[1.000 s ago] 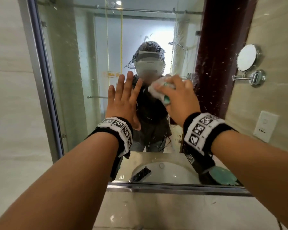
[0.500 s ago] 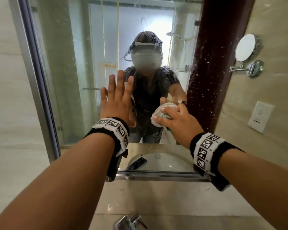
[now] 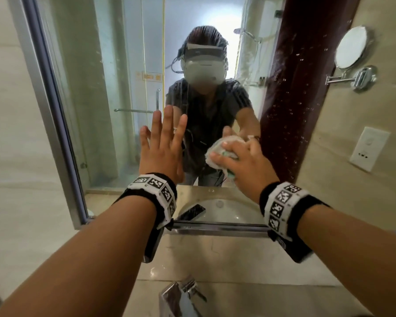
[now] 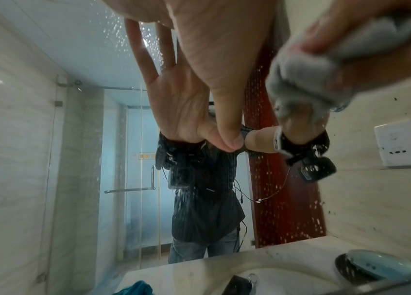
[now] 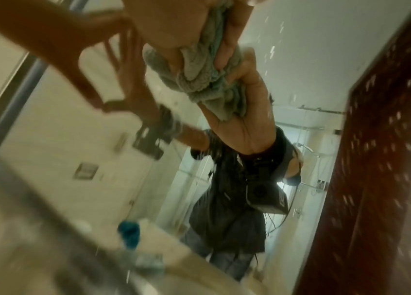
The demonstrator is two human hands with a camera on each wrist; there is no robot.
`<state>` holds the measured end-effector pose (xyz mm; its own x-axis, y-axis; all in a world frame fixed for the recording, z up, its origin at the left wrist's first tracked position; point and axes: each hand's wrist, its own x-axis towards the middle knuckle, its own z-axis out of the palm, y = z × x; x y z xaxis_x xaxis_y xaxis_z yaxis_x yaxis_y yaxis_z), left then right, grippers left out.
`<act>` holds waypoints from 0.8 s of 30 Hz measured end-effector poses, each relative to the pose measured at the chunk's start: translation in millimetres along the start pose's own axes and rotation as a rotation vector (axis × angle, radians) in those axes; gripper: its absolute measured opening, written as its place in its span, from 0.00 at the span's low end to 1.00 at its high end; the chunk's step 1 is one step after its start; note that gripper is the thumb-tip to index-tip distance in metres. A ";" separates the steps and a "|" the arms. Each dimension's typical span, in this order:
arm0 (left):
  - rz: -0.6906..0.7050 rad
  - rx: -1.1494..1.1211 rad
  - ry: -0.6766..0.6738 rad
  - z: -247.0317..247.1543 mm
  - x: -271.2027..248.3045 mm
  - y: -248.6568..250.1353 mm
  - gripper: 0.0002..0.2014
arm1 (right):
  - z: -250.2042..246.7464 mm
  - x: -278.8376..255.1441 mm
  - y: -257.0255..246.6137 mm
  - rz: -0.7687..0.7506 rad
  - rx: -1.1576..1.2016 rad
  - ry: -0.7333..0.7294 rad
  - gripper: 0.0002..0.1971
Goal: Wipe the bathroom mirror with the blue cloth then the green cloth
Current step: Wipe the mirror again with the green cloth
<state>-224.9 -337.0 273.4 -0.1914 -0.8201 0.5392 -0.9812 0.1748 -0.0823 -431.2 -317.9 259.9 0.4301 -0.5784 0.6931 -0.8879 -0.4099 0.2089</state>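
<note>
My right hand [image 3: 242, 161] grips a bunched pale green cloth [image 3: 217, 148] and presses it against the lower middle of the mirror [image 3: 114, 88]. The right wrist view shows the cloth [image 5: 199, 79] crumpled between fingers and palm. To its left, my left hand [image 3: 162, 145] lies flat on the glass with its fingers spread and straight. Water droplets [image 3: 290, 115] speckle the right part of the mirror over the reflected dark red door. A blue cloth [image 4: 140, 288] appears low in the mirror's reflection of the counter, away from both hands.
A metal frame [image 3: 220, 227] edges the mirror's bottom, and a chrome faucet [image 3: 183, 294] stands below it. On the right wall hang a round swing-arm mirror [image 3: 352, 48] and a white socket [image 3: 368, 148]. A teal soap dish [image 4: 381, 267] sits by the basin.
My right hand has carried the green cloth down the glass from face height to the lower middle. The left hand has stayed flat on the mirror.
</note>
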 end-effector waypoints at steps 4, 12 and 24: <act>-0.011 0.038 -0.040 8.3 -6.3 0.2 0.68 | 21.4 -22.8 0.4 -0.206 -0.003 -0.185 0.27; 0.009 0.062 -0.003 15.1 -9.3 -4.2 0.69 | -10.5 39.5 -16.6 0.165 0.078 0.226 0.27; 0.013 0.057 0.015 27.0 -14.6 -6.1 0.67 | 51.5 -62.0 -8.9 -0.361 -0.110 -0.259 0.31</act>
<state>-216.8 -340.8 243.4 -0.2037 -0.8098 0.5502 -0.9787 0.1532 -0.1369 -441.6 -314.7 179.5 0.7292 -0.5754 0.3704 -0.6799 -0.5479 0.4874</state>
